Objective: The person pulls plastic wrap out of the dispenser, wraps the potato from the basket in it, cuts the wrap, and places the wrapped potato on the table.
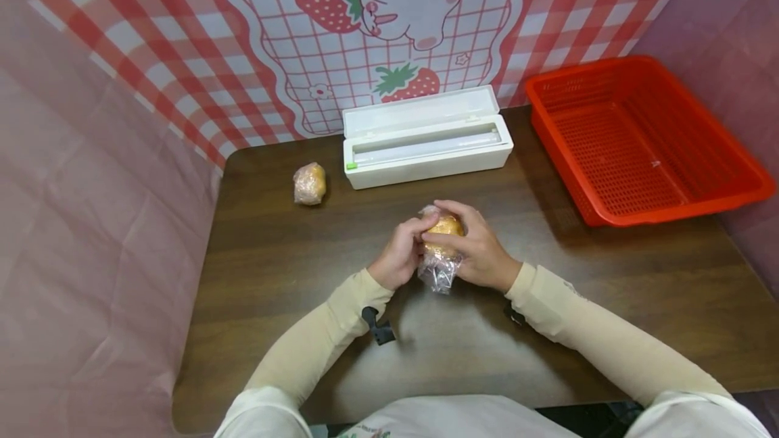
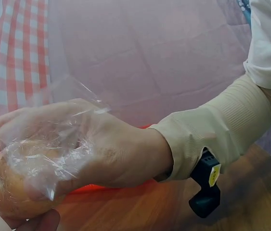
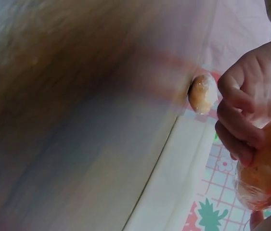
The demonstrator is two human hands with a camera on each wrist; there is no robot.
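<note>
A round golden bread bun point(image 1: 449, 227) in clear plastic wrap is between both hands, over the middle of the table. My left hand point(image 1: 399, 254) grips its left side, thumb on top. From the right, my right hand point(image 1: 485, 250) curls its fingers round the bun. A loose crinkled end of plastic wrap point(image 1: 439, 276) sticks out toward my body. In the left wrist view this loose film point(image 2: 72, 130) stands up in front of the right hand. Small dark specks show on the bun point(image 3: 270, 163) in the right wrist view, where the left hand's fingers point(image 3: 238, 130) bend against it.
Another wrapped bun point(image 1: 310, 184) lies at the back left of the table point(image 1: 268, 303). Behind the hands stands a white cling film box point(image 1: 429, 169), lid up, a roll inside. A red plastic basket point(image 1: 566, 174) sits at the back right. Checked cloth point(image 1: 255, 66) hangs behind.
</note>
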